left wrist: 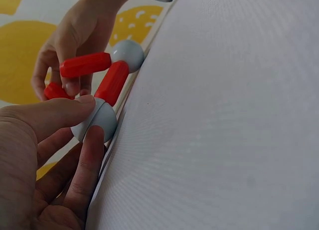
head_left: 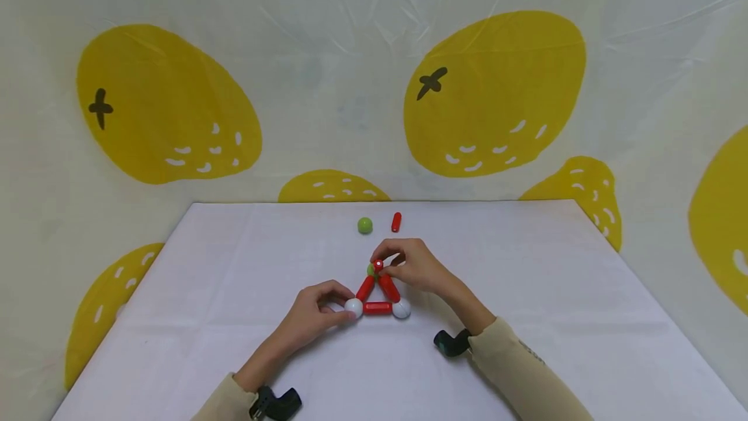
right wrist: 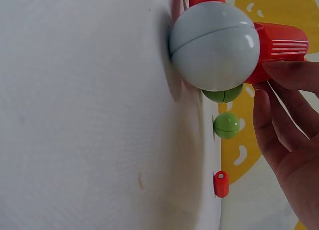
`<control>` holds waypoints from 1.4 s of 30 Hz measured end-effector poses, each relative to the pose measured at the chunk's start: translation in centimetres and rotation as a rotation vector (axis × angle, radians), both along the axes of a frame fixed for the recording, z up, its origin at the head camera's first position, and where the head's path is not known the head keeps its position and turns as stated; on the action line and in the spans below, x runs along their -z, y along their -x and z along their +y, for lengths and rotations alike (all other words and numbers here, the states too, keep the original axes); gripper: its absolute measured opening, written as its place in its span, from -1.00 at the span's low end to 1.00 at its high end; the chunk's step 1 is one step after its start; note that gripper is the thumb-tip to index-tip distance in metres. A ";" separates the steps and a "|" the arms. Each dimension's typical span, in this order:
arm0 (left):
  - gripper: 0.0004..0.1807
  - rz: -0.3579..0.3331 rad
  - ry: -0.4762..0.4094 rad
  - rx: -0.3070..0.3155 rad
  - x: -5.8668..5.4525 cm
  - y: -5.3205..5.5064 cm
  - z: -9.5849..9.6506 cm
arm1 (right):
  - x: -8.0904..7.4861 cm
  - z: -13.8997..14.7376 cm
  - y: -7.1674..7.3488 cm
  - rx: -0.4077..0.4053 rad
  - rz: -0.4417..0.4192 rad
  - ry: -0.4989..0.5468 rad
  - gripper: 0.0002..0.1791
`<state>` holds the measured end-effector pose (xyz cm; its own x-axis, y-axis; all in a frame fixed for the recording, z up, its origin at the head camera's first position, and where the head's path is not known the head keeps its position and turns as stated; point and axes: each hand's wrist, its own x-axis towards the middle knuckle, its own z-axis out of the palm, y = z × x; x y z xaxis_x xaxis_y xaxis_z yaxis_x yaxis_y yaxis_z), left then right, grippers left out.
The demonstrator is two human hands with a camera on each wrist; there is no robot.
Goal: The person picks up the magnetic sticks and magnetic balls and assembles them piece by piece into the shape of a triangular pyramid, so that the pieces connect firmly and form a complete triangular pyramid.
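In the head view, three red magnetic rods form a triangle with two white balls at its near corners. My left hand grips the left white ball between thumb and fingers. The right white ball sits at the other end of the near red rod. My right hand pinches a red rod at the far corner, its end facing up. A green ball is partly hidden there. In the right wrist view, fingertips touch a red rod beside the white ball.
Beyond the hands, a loose green ball and a loose red rod lie near the far edge of the white table. A cloth with yellow lemon prints hangs behind it.
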<state>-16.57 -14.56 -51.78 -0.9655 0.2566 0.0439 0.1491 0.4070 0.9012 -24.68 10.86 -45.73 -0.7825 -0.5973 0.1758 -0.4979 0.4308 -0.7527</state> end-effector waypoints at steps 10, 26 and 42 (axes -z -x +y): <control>-0.70 -0.021 -0.007 -0.001 -0.1 0.1 -0.1 | 0.1 0.2 0.2 -0.004 -0.032 -0.009 -0.73; -0.70 -0.008 -0.003 0.002 0.0 0.0 -0.1 | 0.4 0.2 0.1 -0.007 -0.009 0.006 -0.72; -0.70 -0.014 -0.005 0.004 0.0 0.0 -0.1 | 0.1 0.3 0.0 -0.004 -0.021 -0.009 -0.70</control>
